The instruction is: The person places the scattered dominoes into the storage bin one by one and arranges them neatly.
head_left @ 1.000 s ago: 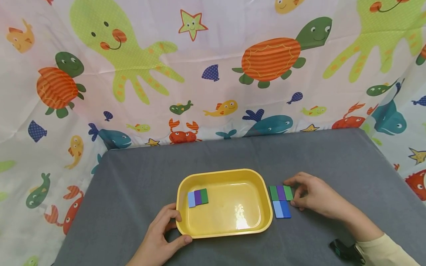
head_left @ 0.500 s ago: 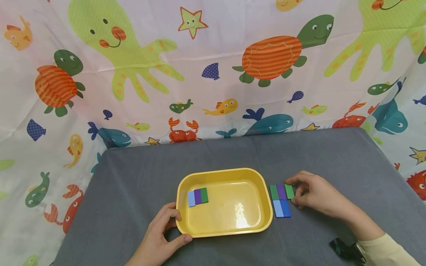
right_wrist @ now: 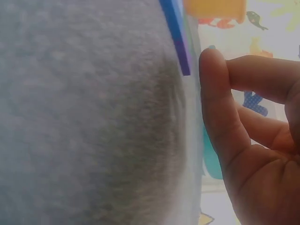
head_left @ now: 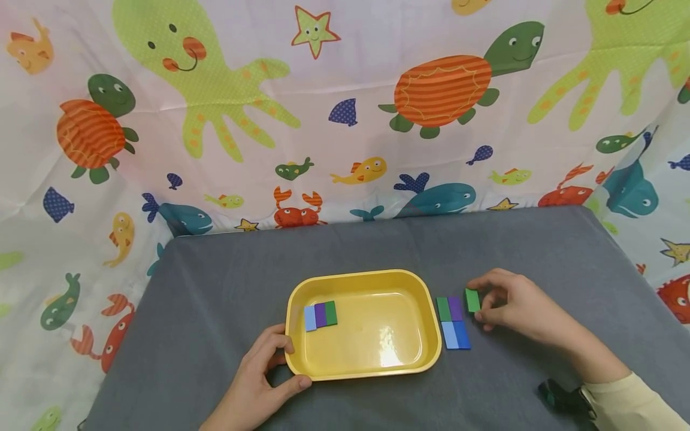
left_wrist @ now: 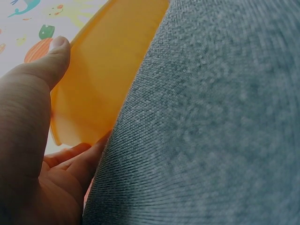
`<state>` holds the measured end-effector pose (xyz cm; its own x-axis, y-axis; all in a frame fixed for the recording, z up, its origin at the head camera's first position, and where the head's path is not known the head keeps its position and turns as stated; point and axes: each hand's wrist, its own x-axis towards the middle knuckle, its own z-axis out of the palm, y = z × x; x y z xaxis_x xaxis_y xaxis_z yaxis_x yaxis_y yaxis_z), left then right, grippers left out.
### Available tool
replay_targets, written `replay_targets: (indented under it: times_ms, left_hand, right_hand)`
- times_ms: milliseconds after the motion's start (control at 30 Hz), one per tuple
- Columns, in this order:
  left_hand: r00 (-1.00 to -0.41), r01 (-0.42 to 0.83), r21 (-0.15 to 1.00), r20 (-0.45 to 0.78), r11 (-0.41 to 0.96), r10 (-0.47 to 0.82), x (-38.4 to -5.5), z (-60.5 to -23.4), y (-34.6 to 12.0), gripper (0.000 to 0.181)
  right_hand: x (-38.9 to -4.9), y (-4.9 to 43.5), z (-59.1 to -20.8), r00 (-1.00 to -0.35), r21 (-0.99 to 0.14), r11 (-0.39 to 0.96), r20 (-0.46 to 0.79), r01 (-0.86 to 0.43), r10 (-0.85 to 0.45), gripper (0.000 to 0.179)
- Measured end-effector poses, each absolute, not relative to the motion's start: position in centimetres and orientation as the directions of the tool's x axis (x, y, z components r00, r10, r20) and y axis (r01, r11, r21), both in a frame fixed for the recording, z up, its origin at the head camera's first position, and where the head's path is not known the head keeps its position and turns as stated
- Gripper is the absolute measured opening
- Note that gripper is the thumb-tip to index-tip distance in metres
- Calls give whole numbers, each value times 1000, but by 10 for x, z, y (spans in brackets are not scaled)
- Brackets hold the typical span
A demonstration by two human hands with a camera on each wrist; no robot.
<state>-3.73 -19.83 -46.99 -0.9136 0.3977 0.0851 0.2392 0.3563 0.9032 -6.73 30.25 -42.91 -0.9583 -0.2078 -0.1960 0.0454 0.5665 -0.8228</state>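
Observation:
My right hand (head_left: 517, 306) pinches a green tile (head_left: 472, 301) between thumb and fingertips, tilted, just right of a small block of tiles. In that block are a green tile (head_left: 444, 309) and a purple tile (head_left: 455, 308) over a light blue tile (head_left: 450, 335) and a blue tile (head_left: 462, 335). The yellow tray (head_left: 372, 341) stands to their left, with a light blue, a purple and a green tile (head_left: 331, 313) side by side inside. My left hand (head_left: 253, 377) grips its near left corner, thumb at the front rim; the left wrist view shows the tray wall (left_wrist: 98, 79) between thumb and fingers.
Grey cloth (head_left: 242, 269) covers the table. A curtain (head_left: 242, 120) printed with sea animals rises behind it and along both sides. A black strap-like device (head_left: 563, 398) shows below the right wrist, near the pale sleeve (head_left: 631, 401).
My right hand has drawn the green tile away from the block's upper right corner, to the right and upward in the head view, and tilted it. My left hand keeps its grip on the tray.

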Motion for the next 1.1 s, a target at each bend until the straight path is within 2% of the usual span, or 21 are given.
replay_targets:
  times_ms: [233, 533, 1100]
  left_hand:
    - [-907, 272, 895, 117, 354, 404, -39, -470, -198, 41]
    - [-924, 193, 908, 41, 371, 380, -38, -469, -198, 43]
    - [-930, 99, 925, -45, 366, 365, -38, -465, -195, 42]
  right_hand:
    - [-72, 302, -415, -966, -809, 587, -172, 26, -194, 52]
    - [-75, 294, -399, -978, -795, 606, -141, 18, -156, 50]
    - [-88, 264, -370, -974, -805, 591, -86, -57, -211, 48]
